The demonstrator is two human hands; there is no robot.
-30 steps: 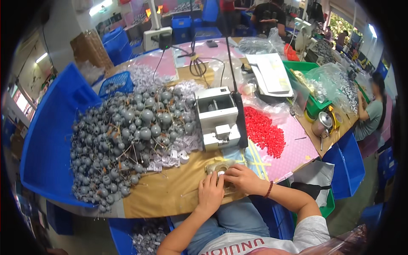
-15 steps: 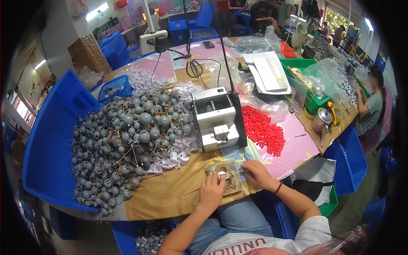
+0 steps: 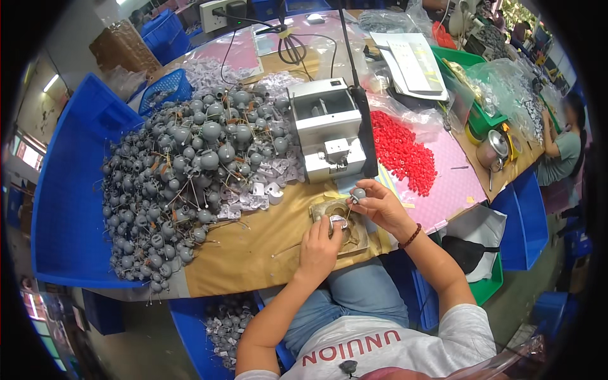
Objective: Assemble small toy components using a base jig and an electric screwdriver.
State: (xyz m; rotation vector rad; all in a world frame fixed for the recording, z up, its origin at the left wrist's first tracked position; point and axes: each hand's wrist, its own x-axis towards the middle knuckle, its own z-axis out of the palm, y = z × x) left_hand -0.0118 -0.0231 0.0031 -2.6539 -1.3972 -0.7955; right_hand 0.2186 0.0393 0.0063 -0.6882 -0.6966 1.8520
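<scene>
A tan square block (image 3: 359, 244) with a hollowed middle lies near the table's front edge. My left hand (image 3: 318, 248) rests on its left side, fingertips closed on a small white plastic part (image 3: 339, 221) over the hollow. My right hand (image 3: 385, 208) is raised above the block's far right corner, pinching a small grey ball (image 3: 358, 194). A thin stem runs from the ball down toward the white part; whether they touch I cannot tell.
To the left, a heap of grey balls with thin wires (image 3: 190, 164) spills from a blue bin (image 3: 57, 209). White plastic pieces (image 3: 253, 197) lie beside it. A white machine (image 3: 329, 136) stands beyond the block, with red pieces (image 3: 405, 155) at its right. A person (image 3: 560, 152) sits far right.
My right hand has risen and turned, and the grey ball now shows in its fingers. My left hand stays on the white part. The whole view has shifted a little.
</scene>
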